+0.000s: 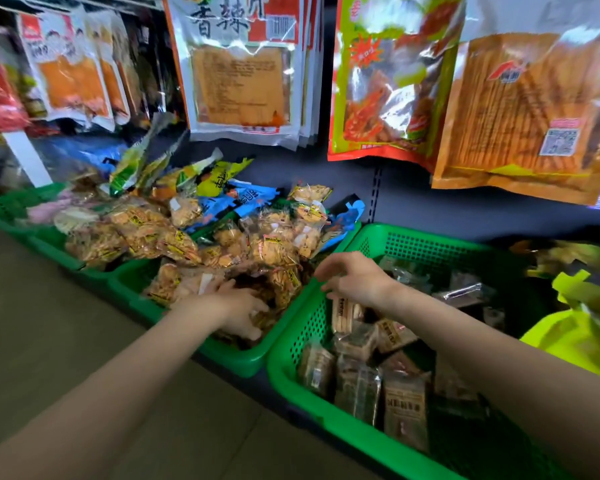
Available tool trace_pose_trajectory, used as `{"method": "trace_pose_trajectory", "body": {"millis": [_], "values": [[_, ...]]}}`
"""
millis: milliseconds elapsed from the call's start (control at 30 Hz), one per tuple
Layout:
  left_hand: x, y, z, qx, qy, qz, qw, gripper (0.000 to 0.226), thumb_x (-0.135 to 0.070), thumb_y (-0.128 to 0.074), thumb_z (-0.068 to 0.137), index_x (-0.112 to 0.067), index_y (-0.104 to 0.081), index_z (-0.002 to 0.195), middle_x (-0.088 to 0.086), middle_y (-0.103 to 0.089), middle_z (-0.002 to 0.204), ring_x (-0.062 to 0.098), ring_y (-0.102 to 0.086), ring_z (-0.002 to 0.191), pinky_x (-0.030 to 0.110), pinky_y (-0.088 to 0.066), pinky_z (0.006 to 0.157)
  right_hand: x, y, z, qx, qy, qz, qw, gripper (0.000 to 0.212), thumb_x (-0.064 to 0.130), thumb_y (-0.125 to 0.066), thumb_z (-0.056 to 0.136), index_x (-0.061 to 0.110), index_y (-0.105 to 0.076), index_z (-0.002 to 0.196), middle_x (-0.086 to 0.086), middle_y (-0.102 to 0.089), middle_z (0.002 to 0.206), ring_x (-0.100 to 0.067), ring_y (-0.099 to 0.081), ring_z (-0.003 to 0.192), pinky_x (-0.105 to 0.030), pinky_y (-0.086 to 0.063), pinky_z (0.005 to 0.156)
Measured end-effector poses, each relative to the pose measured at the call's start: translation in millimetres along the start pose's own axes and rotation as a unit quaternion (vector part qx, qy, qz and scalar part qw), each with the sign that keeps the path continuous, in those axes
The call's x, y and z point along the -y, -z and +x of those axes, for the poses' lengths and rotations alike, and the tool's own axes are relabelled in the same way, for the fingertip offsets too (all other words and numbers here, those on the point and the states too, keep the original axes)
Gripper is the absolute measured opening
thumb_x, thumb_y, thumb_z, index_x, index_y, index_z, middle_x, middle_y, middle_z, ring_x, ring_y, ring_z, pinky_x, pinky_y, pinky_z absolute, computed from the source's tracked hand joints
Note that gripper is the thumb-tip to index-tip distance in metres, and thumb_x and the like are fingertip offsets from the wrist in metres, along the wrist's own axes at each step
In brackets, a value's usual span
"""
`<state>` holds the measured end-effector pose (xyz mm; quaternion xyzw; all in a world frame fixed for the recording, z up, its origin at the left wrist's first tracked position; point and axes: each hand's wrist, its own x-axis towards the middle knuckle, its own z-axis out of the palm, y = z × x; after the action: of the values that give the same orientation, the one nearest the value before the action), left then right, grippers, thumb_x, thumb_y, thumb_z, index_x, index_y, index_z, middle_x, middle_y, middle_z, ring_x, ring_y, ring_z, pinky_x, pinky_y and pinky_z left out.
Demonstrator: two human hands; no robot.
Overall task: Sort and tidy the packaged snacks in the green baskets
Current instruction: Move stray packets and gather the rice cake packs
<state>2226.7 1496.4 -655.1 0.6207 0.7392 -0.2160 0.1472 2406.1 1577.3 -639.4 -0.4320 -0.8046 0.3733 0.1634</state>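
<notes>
Two hands, two baskets: left hand grips cracker packs in the middle basket. Right hand pinches a biscuit pack, long axis upright, at the right basket near-left corner, nearer it.

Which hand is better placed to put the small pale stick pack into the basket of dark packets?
The right hand, probably. It already pinches the stick pack above the right green basket of dark packets. The left hand rests among cracker bags in the neighbouring basket.
</notes>
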Motion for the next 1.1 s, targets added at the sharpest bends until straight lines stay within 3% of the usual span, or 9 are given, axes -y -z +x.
{"method": "trace_pose_trajectory", "body": {"millis": [133,300,400,467,633,867,967,1033,1100], "values": [[3.1,11.1,9.8,0.037,0.015,0.031,0.999,0.066,-0.044,-0.052,0.090,-0.037,-0.019,0.146,-0.002,-0.018,0.156,0.032,-0.006,0.144,0.052,-0.005,0.116,-3.9,-6.2,-7.5,0.024,0.118,-0.206,0.971,0.033,-0.001,-0.043,0.090,0.013,-0.064,0.111,-0.001,-0.065,0.115,-0.014,-0.059,0.107,-0.023,-0.045,0.094],[26.4,7.3,25.6,-0.028,0.061,0.110,0.992,0.075,-0.039,-0.063,0.083,-0.041,-0.019,0.144,0.003,-0.029,0.149,0.037,-0.010,0.140,0.069,-0.012,0.106,5.7,-8.5,8.7,0.059,0.179,-0.233,0.954,0.036,0.001,-0.043,0.092,0.021,-0.060,0.117,0.003,-0.057,0.125,-0.006,-0.051,0.113,-0.016,-0.038,0.094],[47.2,8.8,31.9,-0.108,0.061,0.067,0.990,0.064,-0.042,-0.057,0.086,-0.039,-0.026,0.142,-0.001,-0.038,0.144,0.029,-0.022,0.136,0.061,-0.023,0.105,18.8,-22.4,28.1,0.103,0.235,-0.265,0.930,0.045,0.001,-0.046,0.091,0.028,-0.055,0.125,0.002,-0.039,0.143,-0.014,-0.034,0.133,-0.033,-0.024,0.115],[62.4,15.0,37.4,-0.150,0.071,0.010,0.986,0.055,-0.041,-0.052,0.090,-0.037,-0.032,0.141,0.002,-0.041,0.142,0.029,-0.026,0.136,0.057,-0.027,0.106,25.6,-33.6,41.7,0.157,0.225,-0.304,0.912,0.043,0.006,-0.045,0.093,0.029,-0.054,0.128,0.000,-0.022,0.153,-0.022,-0.020,0.141,-0.042,-0.012,0.116],[80.9,25.8,57.7,-0.176,0.050,-0.097,0.978,0.034,-0.037,-0.057,0.087,-0.029,-0.058,0.121,0.003,-0.053,0.119,0.030,-0.048,0.114,0.052,-0.042,0.095,12.2,-49.1,88.9,0.179,0.131,-0.447,0.866,0.050,0.025,-0.040,0.097,0.028,-0.027,0.146,0.006,0.004,0.157,-0.038,-0.006,0.142,-0.051,-0.019,0.115],[79.3,19.1,63.3,-0.247,0.050,-0.137,0.958,0.009,-0.025,-0.058,0.087,-0.023,-0.060,0.096,0.005,-0.049,0.092,0.032,-0.052,0.105,0.048,-0.045,0.087,10.6,-46.5,113.3,0.137,0.034,-0.488,0.862,0.065,0.007,-0.036,0.093,0.029,-0.012,0.149,-0.006,0.004,0.157,-0.033,-0.012,0.143,-0.042,-0.028,0.112],[83.5,21.4,51.2,-0.297,0.049,-0.167,0.939,0.006,-0.027,-0.060,0.088,-0.023,-0.059,0.092,0.005,-0.059,0.095,0.029,-0.058,0.098,0.034,-0.045,0.071,21.6,-52.6,99.2,0.096,0.013,-0.516,0.851,0.056,0.011,-0.041,0.094,0.025,-0.026,0.146,-0.012,-0.014,0.152,-0.037,-0.025,0.136,-0.046,-0.038,0.102],[91.6,21.9,43.2,-0.316,0.062,-0.202,0.925,0.021,-0.027,-0.062,0.088,-0.015,-0.063,0.106,0.007,-0.063,0.102,0.028,-0.059,0.098,0.034,-0.049,0.078,35.7,-57.2,86.0,0.016,0.073,-0.549,0.832,0.040,0.018,-0.045,0.094,0.014,-0.043,0.134,-0.015,-0.035,0.139,-0.038,-0.032,0.129,-0.045,-0.042,0.094],[100.7,20.2,39.8,-0.328,0.068,-0.232,0.913,0.024,-0.026,-0.065,0.086,-0.013,-0.065,0.106,0.006,-0.065,0.096,0.026,-0.059,0.093,0.030,-0.047,0.077,51.8,-70.5,75.3,-0.013,0.179,-0.474,0.862,0.031,0.033,-0.051,0.092,0.012,-0.056,0.114,-0.011,-0.052,0.113,-0.033,-0.045,0.116,-0.041,-0.046,0.085]]}}
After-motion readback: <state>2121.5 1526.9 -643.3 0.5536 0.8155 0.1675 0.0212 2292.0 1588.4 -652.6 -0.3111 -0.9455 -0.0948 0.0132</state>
